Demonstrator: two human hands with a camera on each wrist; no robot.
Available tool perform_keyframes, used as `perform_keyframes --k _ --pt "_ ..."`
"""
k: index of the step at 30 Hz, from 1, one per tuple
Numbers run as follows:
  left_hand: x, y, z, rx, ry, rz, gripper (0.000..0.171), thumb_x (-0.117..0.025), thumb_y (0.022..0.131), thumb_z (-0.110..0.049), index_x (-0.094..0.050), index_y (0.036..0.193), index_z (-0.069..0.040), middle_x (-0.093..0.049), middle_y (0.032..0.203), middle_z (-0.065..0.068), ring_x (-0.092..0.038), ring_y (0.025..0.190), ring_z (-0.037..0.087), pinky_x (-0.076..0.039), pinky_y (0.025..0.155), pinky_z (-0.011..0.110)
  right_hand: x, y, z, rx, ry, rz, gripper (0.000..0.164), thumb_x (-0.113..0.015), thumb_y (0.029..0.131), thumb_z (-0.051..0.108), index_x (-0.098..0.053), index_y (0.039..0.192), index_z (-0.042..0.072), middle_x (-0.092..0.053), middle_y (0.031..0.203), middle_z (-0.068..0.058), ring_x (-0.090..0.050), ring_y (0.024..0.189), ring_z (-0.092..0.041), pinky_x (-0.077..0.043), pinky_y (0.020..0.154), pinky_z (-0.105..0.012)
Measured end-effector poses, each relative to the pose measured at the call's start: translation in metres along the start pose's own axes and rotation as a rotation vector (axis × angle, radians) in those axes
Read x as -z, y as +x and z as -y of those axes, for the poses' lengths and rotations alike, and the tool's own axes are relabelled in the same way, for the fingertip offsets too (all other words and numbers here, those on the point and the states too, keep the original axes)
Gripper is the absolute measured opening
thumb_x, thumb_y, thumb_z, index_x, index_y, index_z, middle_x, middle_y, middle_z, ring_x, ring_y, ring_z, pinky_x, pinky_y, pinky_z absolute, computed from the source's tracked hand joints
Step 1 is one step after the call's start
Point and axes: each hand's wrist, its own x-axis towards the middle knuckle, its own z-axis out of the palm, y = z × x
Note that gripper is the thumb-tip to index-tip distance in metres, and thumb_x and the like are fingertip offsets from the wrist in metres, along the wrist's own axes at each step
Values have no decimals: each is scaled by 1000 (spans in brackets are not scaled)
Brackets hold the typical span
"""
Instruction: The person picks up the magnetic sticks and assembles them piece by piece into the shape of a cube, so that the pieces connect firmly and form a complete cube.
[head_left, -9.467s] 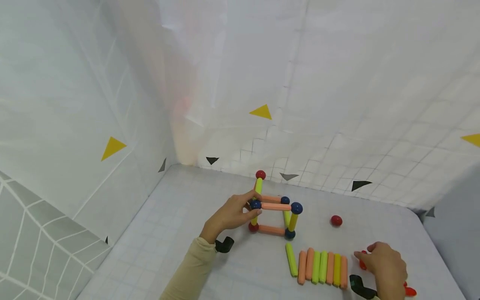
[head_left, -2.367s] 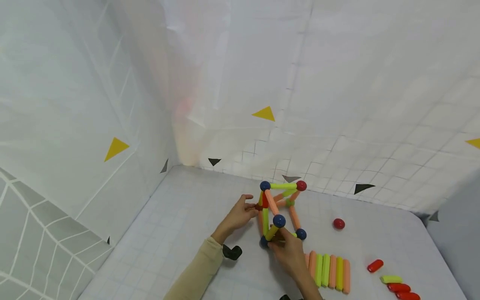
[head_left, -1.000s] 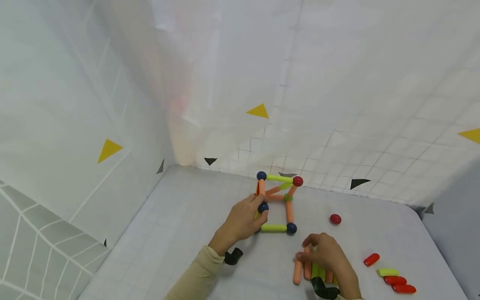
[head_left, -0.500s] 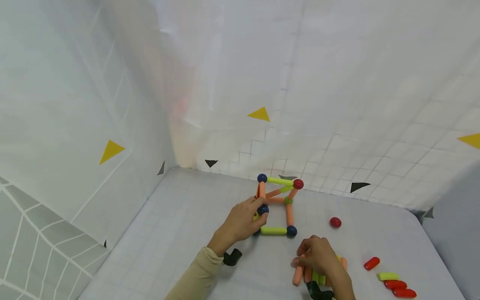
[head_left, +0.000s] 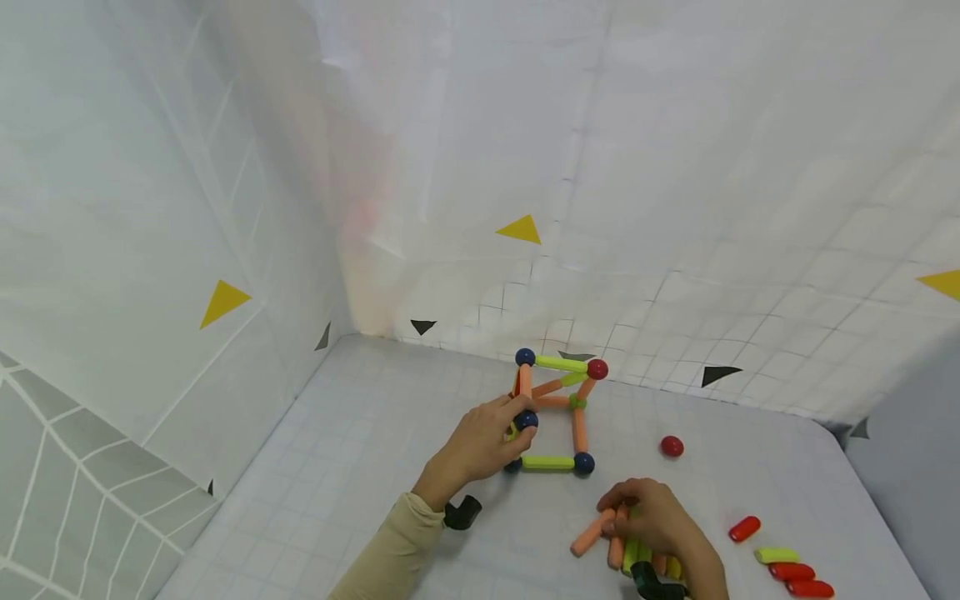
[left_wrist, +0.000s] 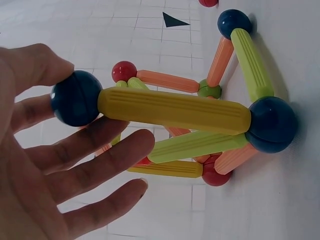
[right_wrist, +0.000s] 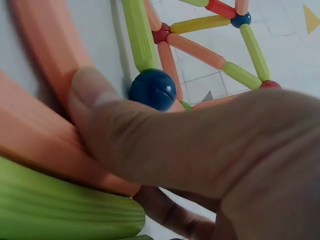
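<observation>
My left hand (head_left: pixel 480 437) pinches a blue ball (left_wrist: pixel 77 98) between thumb and fingers. The ball sits on a yellow rod (left_wrist: pixel 175 111), which joins another blue ball (left_wrist: pixel 273 124) at the table. They belong to a standing frame of rods and balls, with a red ball (head_left: pixel 597 369) and a green ball (head_left: pixel 577 401) on its far right side. My right hand (head_left: pixel 652 517) holds the end of an orange rod (head_left: pixel 588 537) at the left of a row of loose rods, its thumb against the rod in the right wrist view. Its other fingertips are partly hidden.
Beside the held rod lie another orange rod (head_left: pixel 616 552) and green rods (head_left: pixel 636 550), partly under my right hand. A loose red ball (head_left: pixel 672 447) lies behind. Short red pieces (head_left: pixel 745 528) and a short green piece (head_left: pixel 777 555) lie at the right.
The frame has been turned since the earliest view. My right hand has gone from the short red pieces to the frame, then to the rod row, where the leftmost orange rod now slants.
</observation>
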Motion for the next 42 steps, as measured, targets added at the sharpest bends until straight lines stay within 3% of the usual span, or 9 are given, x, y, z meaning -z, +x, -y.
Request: perform_keyframes --k 8,18,25,32,36,42 --pt "1 -1 2 -14 -18 11 28 -64 107 -31 -63 133 -19 -69 107 -2 -63 88 18 -50 76 25 -3 3 0 11 20 -12 14 -88 87 23 -78 95 16 -70 89 3 -56 84 -18 -48 76 -34" --pt "2 0 5 -35 -40 14 28 -65 107 -30 -62 133 -20 -69 105 -3 -68 88 22 -50 75 24 2 6 -7 9 98 -73 18 -79 96 26 -77 110 15 -70 97 0 -56 84 -20 -51 69 -32" --pt "1 1 8 -49 -49 12 28 -65 106 -29 -63 132 -19 -70 106 -2 -70 90 26 -50 75 24 14 0 -13 106 79 -295 26 -69 104 35 -76 120 15 -74 106 -1 -58 91 -19 -51 71 -26" --pt "1 0 9 -58 -65 13 28 -66 106 -29 -63 132 -18 -71 107 -2 -71 90 24 -53 76 24 10 -1 2 213 221 -586 31 -62 107 38 -75 122 14 -73 110 -7 -58 86 -17 -47 67 -25" --pt "0 1 10 -62 -77 14 28 -66 106 -28 -63 132 -18 -71 109 -2 -71 91 21 -54 76 22 3 4 14 287 270 -637 25 -64 107 33 -76 118 14 -74 107 -5 -57 82 -12 -45 63 -25" --pt "0 2 12 -82 -91 15 28 -65 106 -25 -63 133 -16 -72 110 -1 -71 90 21 -54 76 21 -6 18 34 389 317 -621 21 -66 106 28 -76 119 15 -76 101 -3 -56 82 -13 -46 64 -24"
